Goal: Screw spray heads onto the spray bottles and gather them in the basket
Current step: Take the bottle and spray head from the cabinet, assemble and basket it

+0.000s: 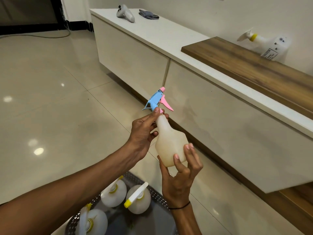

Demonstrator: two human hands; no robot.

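Note:
I hold a cloudy white spray bottle in the air in front of the cabinet. My right hand grips its base from below. My left hand pinches the neck, fingertips on the collar of the blue and pink spray head that sits on top. Below, a metal basket on the floor holds three white bottles with white and yellow spray heads. Another white bottle with a yellow-collared head lies on the wooden shelf at the upper right.
A long white cabinet runs along the right, topped by a wooden board. A white handheld controller and a folded grey cloth lie on its far end. Glossy tiled floor spreads to the left.

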